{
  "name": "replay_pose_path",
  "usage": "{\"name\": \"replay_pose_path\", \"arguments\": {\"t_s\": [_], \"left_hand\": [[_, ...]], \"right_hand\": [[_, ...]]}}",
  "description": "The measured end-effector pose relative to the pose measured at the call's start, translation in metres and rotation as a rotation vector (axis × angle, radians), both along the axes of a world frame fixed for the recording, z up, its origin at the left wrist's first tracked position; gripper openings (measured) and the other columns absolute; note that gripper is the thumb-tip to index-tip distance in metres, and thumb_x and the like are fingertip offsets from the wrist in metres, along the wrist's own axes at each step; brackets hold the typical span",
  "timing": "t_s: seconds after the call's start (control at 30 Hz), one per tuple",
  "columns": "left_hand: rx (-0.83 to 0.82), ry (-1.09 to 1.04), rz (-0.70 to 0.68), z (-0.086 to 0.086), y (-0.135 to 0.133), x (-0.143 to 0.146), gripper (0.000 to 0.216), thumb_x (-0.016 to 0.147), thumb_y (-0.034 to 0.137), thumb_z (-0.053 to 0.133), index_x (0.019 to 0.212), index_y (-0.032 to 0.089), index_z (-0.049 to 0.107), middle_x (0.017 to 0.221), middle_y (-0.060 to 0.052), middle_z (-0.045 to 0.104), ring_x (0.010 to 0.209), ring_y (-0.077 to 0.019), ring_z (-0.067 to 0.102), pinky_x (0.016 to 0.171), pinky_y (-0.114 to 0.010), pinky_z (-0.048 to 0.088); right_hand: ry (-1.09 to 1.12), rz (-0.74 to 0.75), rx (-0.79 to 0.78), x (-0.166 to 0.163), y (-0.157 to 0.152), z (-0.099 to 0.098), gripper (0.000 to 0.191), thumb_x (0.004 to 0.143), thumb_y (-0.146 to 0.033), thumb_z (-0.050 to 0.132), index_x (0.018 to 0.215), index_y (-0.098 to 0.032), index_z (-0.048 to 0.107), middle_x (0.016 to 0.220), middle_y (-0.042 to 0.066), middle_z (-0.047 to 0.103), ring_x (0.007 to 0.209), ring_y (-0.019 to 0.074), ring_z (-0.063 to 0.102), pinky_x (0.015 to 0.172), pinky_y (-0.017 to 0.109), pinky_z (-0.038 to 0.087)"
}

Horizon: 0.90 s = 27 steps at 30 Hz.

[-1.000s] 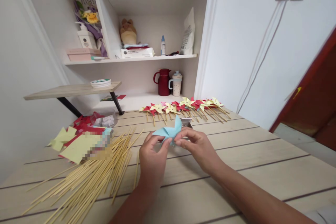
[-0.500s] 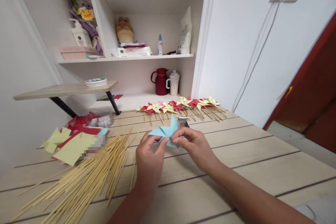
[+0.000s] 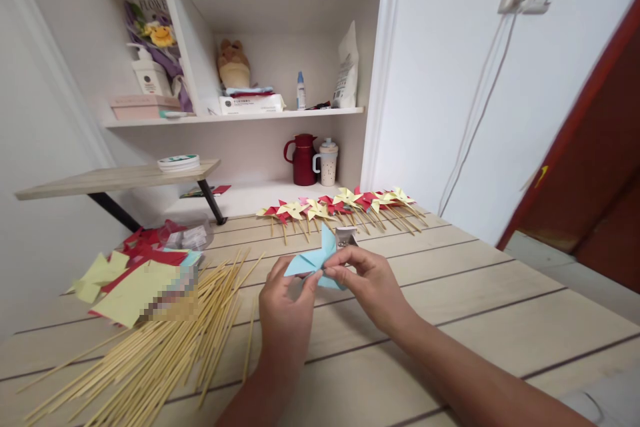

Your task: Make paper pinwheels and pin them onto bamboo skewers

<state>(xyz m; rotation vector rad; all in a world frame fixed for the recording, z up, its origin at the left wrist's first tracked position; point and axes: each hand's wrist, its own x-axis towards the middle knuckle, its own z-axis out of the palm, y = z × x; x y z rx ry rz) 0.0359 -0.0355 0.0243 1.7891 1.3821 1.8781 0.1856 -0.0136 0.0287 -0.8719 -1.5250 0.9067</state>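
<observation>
A light blue paper pinwheel [image 3: 327, 248] with folded, pointed blades is held up over the table. My left hand [image 3: 289, 297] grips its left side between thumb and fingers. My right hand [image 3: 367, 280] is closed in a pinch at the pinwheel's centre. A small dark spot shows at those fingertips, too small to name. Just behind the pinwheel stands a small open box [image 3: 346, 236] with tiny shiny pieces in it. To the left of my left hand lies a spread of thin wooden sticks [image 3: 165, 347].
Finished pinwheels on sticks [image 3: 320, 209], yellow and red, lie in a row at the back. Paper sheets [image 3: 133, 287] and a clear plastic box [image 3: 193, 237] are at the left, near a raised wooden stand [image 3: 120, 177]. A red jug [image 3: 303, 161] and a cup [image 3: 328, 163] stand behind.
The camera view has shifted slightly. The pinwheel has tilted a little in my hands, and my right fingertips sit at its centre, where a dark spot now shows.
</observation>
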Motion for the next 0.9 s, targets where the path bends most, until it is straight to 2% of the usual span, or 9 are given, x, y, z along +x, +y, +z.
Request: {"name": "replay_pose_path", "arguments": {"t_s": [0.13, 0.27, 0.33, 0.43, 0.47, 0.53, 0.6, 0.67, 0.9], "left_hand": [[0.027, -0.005, 0.019, -0.0007, 0.0003, 0.0013, 0.005, 0.077, 0.023, 0.068, 0.077, 0.022, 0.073, 0.088, -0.003, 0.072, 0.084, -0.0201, 0.067, 0.080, -0.032, 0.053], [0.028, 0.007, 0.015, -0.0006, -0.0002, 0.0021, 0.006, 0.078, 0.022, 0.068, 0.081, 0.021, 0.073, 0.090, -0.003, 0.072, 0.085, -0.0197, 0.067, 0.081, -0.032, 0.053], [0.009, 0.003, -0.005, -0.0004, -0.0006, 0.0024, 0.007, 0.080, 0.021, 0.067, 0.084, 0.021, 0.072, 0.088, -0.003, 0.071, 0.084, -0.0192, 0.067, 0.079, -0.031, 0.053], [0.008, 0.005, -0.014, -0.0005, -0.0011, 0.0022, 0.009, 0.080, 0.020, 0.066, 0.088, 0.022, 0.071, 0.087, -0.002, 0.071, 0.085, -0.0190, 0.067, 0.077, -0.029, 0.052], [0.023, 0.016, -0.005, -0.0006, -0.0012, 0.0019, 0.009, 0.080, 0.019, 0.066, 0.087, 0.022, 0.070, 0.087, -0.001, 0.071, 0.084, -0.0189, 0.066, 0.077, -0.029, 0.052], [0.064, 0.047, 0.019, -0.0009, -0.0013, 0.0012, 0.009, 0.079, 0.016, 0.067, 0.085, 0.023, 0.069, 0.085, 0.000, 0.070, 0.083, -0.0182, 0.066, 0.078, -0.029, 0.050], [0.095, 0.067, 0.034, -0.0011, -0.0014, 0.0005, 0.012, 0.078, 0.014, 0.066, 0.083, 0.024, 0.069, 0.084, 0.001, 0.070, 0.082, -0.0175, 0.065, 0.077, -0.029, 0.049], [0.104, 0.078, 0.042, -0.0008, -0.0018, -0.0001, 0.014, 0.078, 0.012, 0.066, 0.083, 0.024, 0.069, 0.084, 0.001, 0.070, 0.081, -0.0173, 0.065, 0.076, -0.029, 0.049], [0.146, 0.141, 0.014, 0.0001, -0.0040, -0.0038, 0.015, 0.079, 0.013, 0.065, 0.077, 0.026, 0.073, 0.085, 0.000, 0.071, 0.085, -0.0191, 0.066, 0.080, -0.033, 0.050]], "right_hand": [[0.060, -0.011, 0.033, -0.0016, 0.0013, -0.0032, 0.012, 0.077, -0.028, 0.074, 0.078, -0.021, 0.064, 0.076, -0.002, 0.065, 0.072, 0.0139, 0.057, 0.066, 0.027, 0.044], [0.207, 0.006, 0.002, -0.0044, 0.0018, -0.0051, 0.030, 0.073, -0.024, 0.078, 0.087, -0.024, 0.051, 0.073, -0.005, 0.060, 0.069, 0.0127, 0.056, 0.064, 0.026, 0.045], [0.236, 0.026, -0.029, -0.0053, 0.0011, -0.0038, 0.038, 0.074, -0.024, 0.078, 0.100, -0.026, 0.051, 0.072, -0.006, 0.061, 0.068, 0.0133, 0.057, 0.064, 0.027, 0.046], [0.234, 0.041, -0.048, -0.0051, 0.0010, -0.0019, 0.063, 0.074, -0.024, 0.078, 0.128, -0.031, 0.046, 0.071, -0.006, 0.061, 0.068, 0.0143, 0.057, 0.066, 0.028, 0.047], [0.226, 0.048, -0.046, -0.0046, 0.0016, -0.0019, 0.067, 0.074, -0.024, 0.078, 0.133, -0.031, 0.046, 0.071, -0.006, 0.061, 0.069, 0.0144, 0.057, 0.066, 0.028, 0.047], [0.193, 0.063, -0.034, -0.0035, 0.0035, -0.0028, 0.056, 0.074, -0.026, 0.078, 0.126, -0.029, 0.058, 0.074, -0.004, 0.060, 0.070, 0.0147, 0.057, 0.066, 0.028, 0.047], [0.144, 0.061, -0.008, -0.0024, 0.0057, -0.0044, 0.029, 0.075, -0.028, 0.077, 0.102, -0.024, 0.070, 0.076, -0.002, 0.061, 0.072, 0.0151, 0.056, 0.066, 0.028, 0.046], [0.107, 0.051, 0.014, -0.0019, 0.0071, -0.0058, 0.012, 0.076, -0.029, 0.076, 0.084, -0.022, 0.071, 0.076, 0.000, 0.061, 0.073, 0.0152, 0.055, 0.065, 0.028, 0.045], [0.073, 0.038, 0.018, -0.0034, 0.0045, -0.0053, 0.011, 0.078, -0.029, 0.072, 0.075, -0.020, 0.067, 0.070, -0.001, 0.060, 0.070, 0.0150, 0.053, 0.065, 0.027, 0.044]]}}
